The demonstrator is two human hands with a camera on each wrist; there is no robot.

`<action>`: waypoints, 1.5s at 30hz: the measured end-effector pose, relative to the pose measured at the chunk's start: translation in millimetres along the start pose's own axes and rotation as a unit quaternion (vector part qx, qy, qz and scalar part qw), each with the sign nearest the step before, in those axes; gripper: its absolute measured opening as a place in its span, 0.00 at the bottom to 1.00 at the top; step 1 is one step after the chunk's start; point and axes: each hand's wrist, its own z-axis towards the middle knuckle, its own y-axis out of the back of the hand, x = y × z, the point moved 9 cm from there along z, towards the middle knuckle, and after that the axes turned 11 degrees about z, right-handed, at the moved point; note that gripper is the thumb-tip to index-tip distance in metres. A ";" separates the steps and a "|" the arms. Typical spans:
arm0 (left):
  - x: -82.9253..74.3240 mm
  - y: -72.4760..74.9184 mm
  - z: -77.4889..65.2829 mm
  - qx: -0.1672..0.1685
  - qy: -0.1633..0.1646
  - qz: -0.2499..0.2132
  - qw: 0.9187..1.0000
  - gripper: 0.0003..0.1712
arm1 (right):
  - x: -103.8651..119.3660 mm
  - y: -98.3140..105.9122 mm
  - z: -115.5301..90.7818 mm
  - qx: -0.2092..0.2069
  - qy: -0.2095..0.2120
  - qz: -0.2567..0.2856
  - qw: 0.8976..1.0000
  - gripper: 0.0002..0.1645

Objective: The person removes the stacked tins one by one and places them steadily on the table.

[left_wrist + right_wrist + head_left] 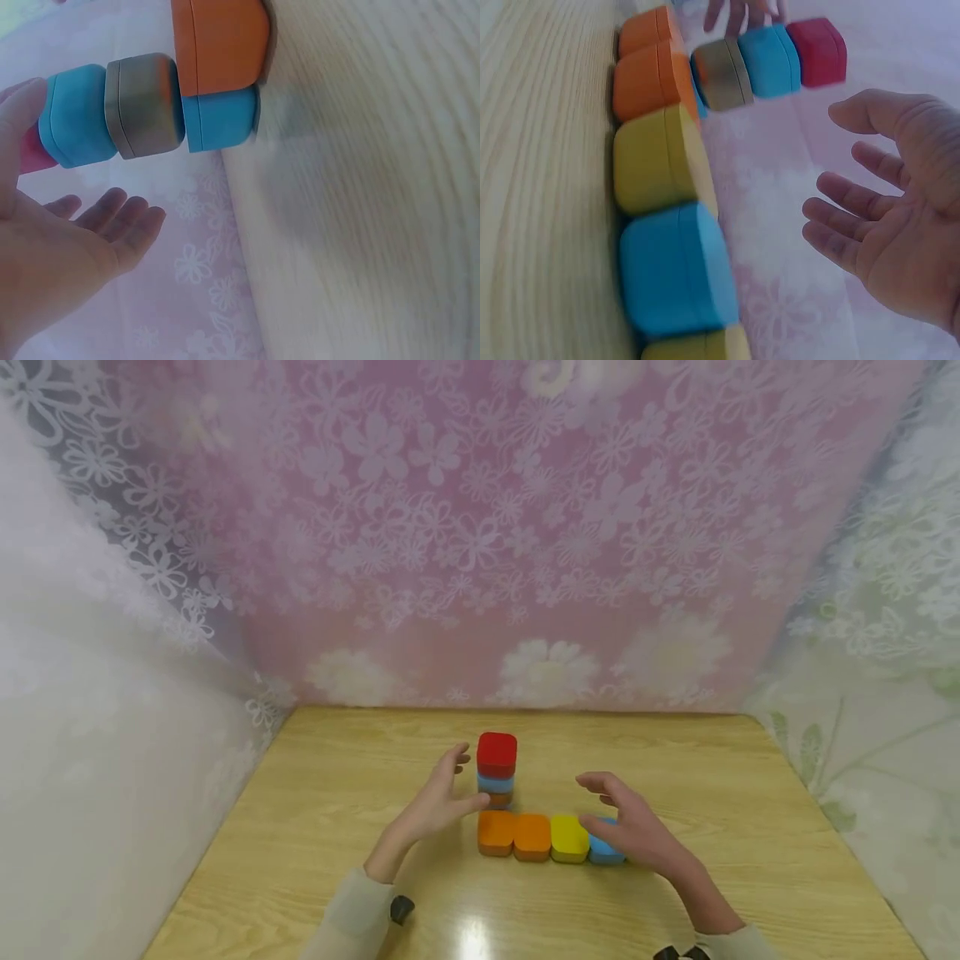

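While the block stack [497, 768] stands between | left hand [437, 802]: wide, beside it | right hand [637, 828]: wide, farther off

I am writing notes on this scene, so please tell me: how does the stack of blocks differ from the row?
The stack rises upright, block on block; the row lies along the table, block beside block. The stack has a red block on top; the row shows orange, yellow and blue, no red. In the head view, the stack stands behind the row's left end. Both use rounded blocks.
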 end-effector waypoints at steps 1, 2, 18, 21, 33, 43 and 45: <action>-0.8 -1.0 0.9 0.003 0.000 -0.003 1.000 0.52 | 1.8 -3.4 2.6 0.003 0.001 -0.001 1.000 0.30; -1.4 -2.2 1.5 0.006 -0.001 -0.005 1.000 0.52 | 3.3 -6.5 5.2 0.005 0.001 -0.002 1.000 0.30; -10.8 -11.8 10.1 0.013 -0.029 -0.020 0.999 0.44 | 28.8 -46.3 57.0 0.009 -0.012 0.058 0.998 0.46; -10.0 -9.9 11.8 0.005 -0.036 -0.024 0.999 0.41 | 34.6 -53.0 67.2 0.004 -0.005 0.071 0.997 0.47; -15.1 -9.6 21.4 -0.003 -0.053 0.000 0.999 0.36 | 48.6 -62.3 83.5 -0.004 0.017 0.076 0.997 0.47; -12.7 -10.0 21.7 -0.002 -0.039 0.007 0.999 0.36 | 38.7 -63.3 90.1 -0.018 0.015 0.071 0.997 0.39; -12.8 -10.1 21.2 0.000 -0.042 0.003 0.999 0.37 | 37.8 -62.8 90.4 -0.020 0.010 0.074 0.997 0.39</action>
